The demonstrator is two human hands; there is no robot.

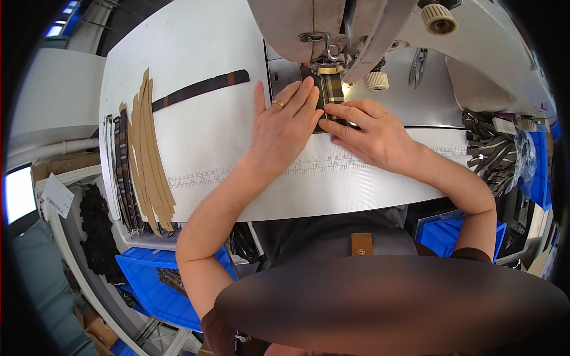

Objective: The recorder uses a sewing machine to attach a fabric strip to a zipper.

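A plaid fabric strip (334,92) in brown, black and cream lies under the presser foot (328,64) of a sewing machine (380,29). My left hand (284,127) rests flat beside the needle area, fingers stretched forward and little finger apart, its fingertips touching the strip's dark left edge. From the right, my right hand (374,133) reaches in with bent fingers close together on the near end of the strip. Its thumb is tucked low beside the fingers, and the cloth at the fingertips is partly hidden.
Left on the white table (208,136) lie a dark plaid strip (202,90), tan paper strips (148,154) and stacked plaid strips (123,172). Thread snips (418,68) lie behind the needle area. Bundled strips (490,151) sit at right. Blue crates (157,285) stand below.
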